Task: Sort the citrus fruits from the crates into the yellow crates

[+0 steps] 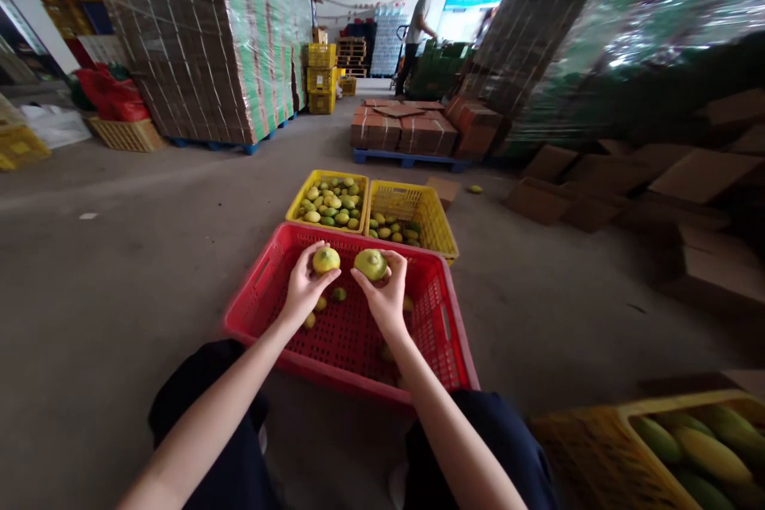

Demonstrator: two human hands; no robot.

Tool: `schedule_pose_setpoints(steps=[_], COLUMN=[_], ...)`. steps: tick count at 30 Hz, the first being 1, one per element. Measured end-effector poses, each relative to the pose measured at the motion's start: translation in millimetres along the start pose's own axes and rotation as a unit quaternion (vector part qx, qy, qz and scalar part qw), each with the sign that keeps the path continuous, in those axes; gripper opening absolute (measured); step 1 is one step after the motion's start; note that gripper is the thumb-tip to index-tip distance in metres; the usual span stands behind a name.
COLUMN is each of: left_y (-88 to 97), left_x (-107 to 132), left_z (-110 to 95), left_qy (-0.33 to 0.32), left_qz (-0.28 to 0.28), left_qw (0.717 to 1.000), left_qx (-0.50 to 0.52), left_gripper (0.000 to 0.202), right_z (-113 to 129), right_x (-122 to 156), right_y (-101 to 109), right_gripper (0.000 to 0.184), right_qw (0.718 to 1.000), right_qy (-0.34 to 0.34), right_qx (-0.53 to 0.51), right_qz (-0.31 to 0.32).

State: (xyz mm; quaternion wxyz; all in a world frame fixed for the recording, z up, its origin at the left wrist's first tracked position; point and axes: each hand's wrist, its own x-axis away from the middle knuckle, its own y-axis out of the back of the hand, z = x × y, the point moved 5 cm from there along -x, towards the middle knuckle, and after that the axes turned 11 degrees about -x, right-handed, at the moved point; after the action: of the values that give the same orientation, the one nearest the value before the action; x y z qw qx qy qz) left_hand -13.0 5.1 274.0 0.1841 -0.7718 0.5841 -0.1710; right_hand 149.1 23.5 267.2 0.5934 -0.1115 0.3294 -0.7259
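Note:
My left hand (303,289) is closed round a yellow-green mango (326,259), held above a red plastic crate (436,335). My right hand (386,295) grips a second, slightly larger mango (370,264) beside the first. The two fruits are close together, just apart. A few small mangoes (338,295) lie on the bottom of the red crate under my hands. My knees in dark trousers frame the crate's near edge.
Two yellow crates stand beyond the red one: the left (299,207) is full of mangoes, the right (439,227) partly filled. Another yellow crate (598,446) of large mangoes sits at bottom right. Wrapped carton pallets, flat boxes (418,131) and a person (418,32) stand behind.

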Motion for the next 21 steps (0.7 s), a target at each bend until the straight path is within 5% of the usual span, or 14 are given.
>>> schedule_pose_setpoints(steps=[6, 10, 14, 18, 21], left_y=[-6.9, -6.7, -4.8, -5.1, -1.4], left_x=[10, 9, 5, 8, 8], left_z=[-4, -9, 3, 22, 29], left_qy=[0.004, -0.015, 0.073, 0.209, 0.259], left_qz=[0.037, 0.057, 0.088, 0.124, 0.088], left_qw=[0.999, 0.997, 0.993, 0.958, 0.934], left_qx=[0.002, -0.044, 0.001, 0.152, 0.231], left_gripper=[0.053, 0.043, 0.01, 0.03, 0.028], right_z=[13, 16, -4, -33, -40], right_x=[8, 6, 7, 20, 26], right_y=[-6, -10, -9, -12, -11], right_gripper=[0.058, 0.051, 0.021, 0.026, 0.023], right_qw=[0.996, 0.995, 0.991, 0.908, 0.86], right_qy=[0.067, 0.033, -0.11, -0.321, -0.38], right_qx=[0.05, 0.059, -0.075, -0.267, -0.332], right_qz=[0.032, 0.068, 0.031, -0.042, -0.079])
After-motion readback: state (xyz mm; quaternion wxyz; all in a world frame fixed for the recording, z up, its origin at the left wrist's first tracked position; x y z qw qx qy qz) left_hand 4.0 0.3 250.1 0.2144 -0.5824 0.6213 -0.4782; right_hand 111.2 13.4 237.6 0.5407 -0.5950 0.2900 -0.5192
